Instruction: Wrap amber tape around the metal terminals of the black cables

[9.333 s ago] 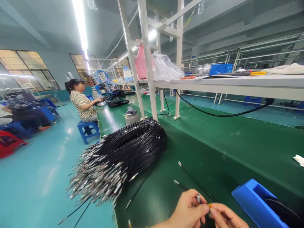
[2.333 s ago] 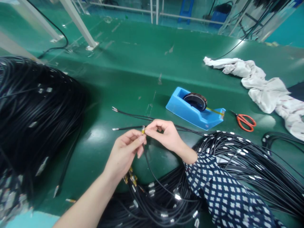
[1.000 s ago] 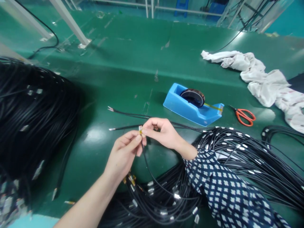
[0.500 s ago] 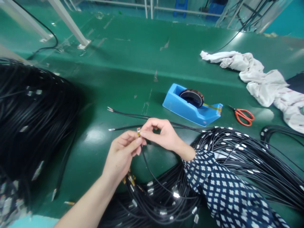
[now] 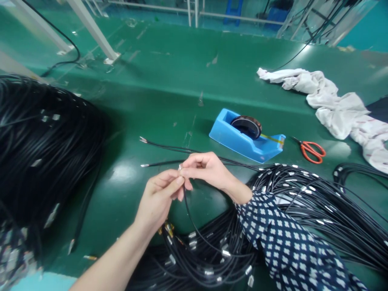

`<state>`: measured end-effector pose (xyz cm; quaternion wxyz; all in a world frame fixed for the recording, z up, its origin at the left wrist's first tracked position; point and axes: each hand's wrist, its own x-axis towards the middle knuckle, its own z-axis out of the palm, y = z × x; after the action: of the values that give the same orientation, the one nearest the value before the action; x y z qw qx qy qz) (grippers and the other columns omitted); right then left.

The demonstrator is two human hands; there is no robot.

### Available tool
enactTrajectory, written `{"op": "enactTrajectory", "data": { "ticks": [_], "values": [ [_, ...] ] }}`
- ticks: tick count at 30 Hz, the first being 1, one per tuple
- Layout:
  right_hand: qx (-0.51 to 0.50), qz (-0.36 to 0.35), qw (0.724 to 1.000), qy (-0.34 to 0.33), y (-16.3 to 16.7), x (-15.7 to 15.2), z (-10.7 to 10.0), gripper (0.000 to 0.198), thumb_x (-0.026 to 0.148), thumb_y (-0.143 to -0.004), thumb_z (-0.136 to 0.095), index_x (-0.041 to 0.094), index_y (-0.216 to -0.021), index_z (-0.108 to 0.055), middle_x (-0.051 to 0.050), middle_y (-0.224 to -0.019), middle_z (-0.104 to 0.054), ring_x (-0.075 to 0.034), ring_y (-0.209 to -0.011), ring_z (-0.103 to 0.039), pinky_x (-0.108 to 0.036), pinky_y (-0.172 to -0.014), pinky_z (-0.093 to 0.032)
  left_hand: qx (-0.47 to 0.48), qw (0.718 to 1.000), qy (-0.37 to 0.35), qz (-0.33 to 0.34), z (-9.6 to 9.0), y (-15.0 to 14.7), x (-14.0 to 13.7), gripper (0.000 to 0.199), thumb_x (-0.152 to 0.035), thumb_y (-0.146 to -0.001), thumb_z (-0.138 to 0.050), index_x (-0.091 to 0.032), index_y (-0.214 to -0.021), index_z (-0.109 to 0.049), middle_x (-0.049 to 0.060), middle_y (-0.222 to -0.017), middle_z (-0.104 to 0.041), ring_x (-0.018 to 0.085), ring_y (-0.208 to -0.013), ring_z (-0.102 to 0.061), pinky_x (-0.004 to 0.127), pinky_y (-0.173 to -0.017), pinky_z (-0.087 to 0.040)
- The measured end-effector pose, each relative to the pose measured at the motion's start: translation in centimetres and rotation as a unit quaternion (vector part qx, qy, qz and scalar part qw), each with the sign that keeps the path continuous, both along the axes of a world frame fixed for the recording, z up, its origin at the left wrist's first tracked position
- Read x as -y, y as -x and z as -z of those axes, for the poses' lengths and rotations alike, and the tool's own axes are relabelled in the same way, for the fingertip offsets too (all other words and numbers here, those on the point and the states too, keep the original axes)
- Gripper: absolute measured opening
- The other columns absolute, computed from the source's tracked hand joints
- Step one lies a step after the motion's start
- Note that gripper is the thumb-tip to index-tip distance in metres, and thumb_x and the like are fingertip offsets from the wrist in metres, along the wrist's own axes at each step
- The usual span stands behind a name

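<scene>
Between the fingertips of both hands is the end of a thin black cable, its small metallic tip just showing above the fingers. My left hand pinches it from the left, thumb on top. My right hand closes on the same end from the right, its thumb and forefinger meeting the left fingertips. The cable hangs down from the hands to a coiled bundle of black cables with silver tags and some yellow-wrapped ends. Two loose cable ends lie just beyond the hands.
A blue tape dispenser with a brown tape roll stands beyond my right hand. Orange-handled snips lie beside it. White crumpled cloth stretches along the right. Big cable piles rest at left and right on the green table.
Both hands stay together at the cable end. My right fingers now cover more of the tip, and the yellow band seen on it before is hidden. The view has shifted slightly.
</scene>
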<state>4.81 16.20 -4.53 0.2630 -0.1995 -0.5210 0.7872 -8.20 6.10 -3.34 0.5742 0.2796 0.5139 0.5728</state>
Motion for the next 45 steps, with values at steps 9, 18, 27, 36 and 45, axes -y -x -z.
{"op": "enactTrajectory", "data": {
  "ticks": [9,18,27,36,45],
  "values": [
    [-0.010,0.004,0.996,-0.089,-0.1,-0.3,0.2,0.011,0.022,-0.089,-0.060,0.013,-0.084,-0.064,0.001,-0.067,-0.063,-0.010,-0.058,-0.060,-0.024,-0.060,-0.047,0.026,0.999,0.023,0.038,0.8,0.6,-0.7,0.013,-0.026,-0.080,-0.073,-0.014,-0.075,-0.070,0.002,-0.066,-0.067,0.006,-0.048,-0.051,0.016,-0.048,-0.039],
    [0.067,0.070,0.972,-0.216,-0.3,-0.3,-0.1,0.011,0.025,-0.083,-0.070,0.015,-0.078,-0.067,0.000,-0.070,-0.061,-0.010,-0.062,-0.055,-0.024,-0.063,-0.044,-0.025,0.998,0.002,0.054,0.8,0.2,-0.6,0.018,-0.030,-0.084,-0.065,-0.013,-0.078,-0.064,0.001,-0.068,-0.064,0.006,-0.049,-0.048,0.019,-0.050,-0.038],
    [0.241,0.105,0.885,-0.385,-0.3,-1.0,0.8,0.020,0.024,-0.096,-0.048,0.020,-0.107,-0.064,-0.003,-0.095,-0.064,-0.011,-0.068,-0.060,-0.027,-0.073,-0.048,-0.182,0.979,0.043,0.086,-0.1,1.1,-0.4,0.015,-0.031,-0.086,-0.055,-0.020,-0.094,-0.050,-0.003,-0.057,-0.062,0.014,-0.039,-0.051,0.024,-0.046,-0.035],
    [0.374,0.152,0.769,-0.496,-0.1,-0.3,1.0,0.009,0.025,-0.094,-0.051,0.021,-0.090,-0.059,-0.003,-0.088,-0.063,-0.017,-0.076,-0.059,-0.028,-0.068,-0.043,-0.289,0.956,0.022,0.032,-0.7,0.8,0.9,0.022,-0.020,-0.068,-0.074,-0.020,-0.053,-0.058,-0.005,-0.046,-0.042,0.015,-0.051,-0.044,0.029,-0.060,-0.029],
    [0.242,0.041,0.863,-0.441,-0.5,-0.1,0.4,0.020,0.028,-0.093,-0.049,0.018,-0.079,-0.059,-0.001,-0.072,-0.058,-0.013,-0.064,-0.051,-0.024,-0.057,-0.038,-0.078,0.979,-0.099,-0.160,-0.2,2.5,-1.5,0.036,-0.046,-0.093,-0.047,-0.018,-0.115,-0.050,0.007,-0.099,-0.063,0.009,-0.057,-0.055,0.025,-0.059,-0.044]
  ]
}}
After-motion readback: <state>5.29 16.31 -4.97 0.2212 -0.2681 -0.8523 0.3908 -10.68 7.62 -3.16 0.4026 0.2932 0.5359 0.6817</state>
